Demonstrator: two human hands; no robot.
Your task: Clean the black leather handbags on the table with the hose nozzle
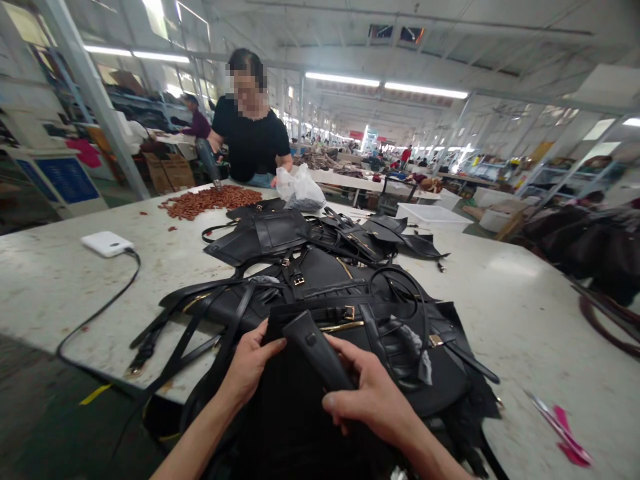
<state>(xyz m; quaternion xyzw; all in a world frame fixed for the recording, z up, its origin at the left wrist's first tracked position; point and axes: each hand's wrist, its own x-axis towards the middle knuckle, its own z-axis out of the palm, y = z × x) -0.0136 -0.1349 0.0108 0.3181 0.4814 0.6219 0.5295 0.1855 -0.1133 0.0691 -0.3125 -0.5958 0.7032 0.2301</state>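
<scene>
Hands, quantity 2: left hand (pixel 253 357), thumb and fingers narrowed on the edge of one black leather bag panel (pixel 280 387); right hand (pixel 373 393), fingers curled around one black leather strip (pixel 320 353).
Strip, quantity 1: between the hands, tilted, upper end toward the left hand; one small dark fastener near that end.
Bag pieces, total not countable: heaped directly beyond the hands, overlapping.
Gold zippers (pixel 343 327), at least 3: one just beyond the right hand, others farther out.
Buckles (pixel 299 281), at least 4: beyond and to both sides of the hands.
Scissors (pixel 563 427), 1 pair: pink-handled, right of the right hand, on the table (pixel 530 300).
Power bank (pixel 106 243), quantity 1: white, far left of the left hand, one black cable (pixel 100 310) attached.
Brown pieces (pixel 215 202), 1 pile, pieces not countable: well beyond the left hand.
Plastic bag (pixel 303 190), quantity 1: translucent, beyond both hands, right of the pile.
Co-worker (pixel 255 140), nearest 1: standing across the table.
</scene>
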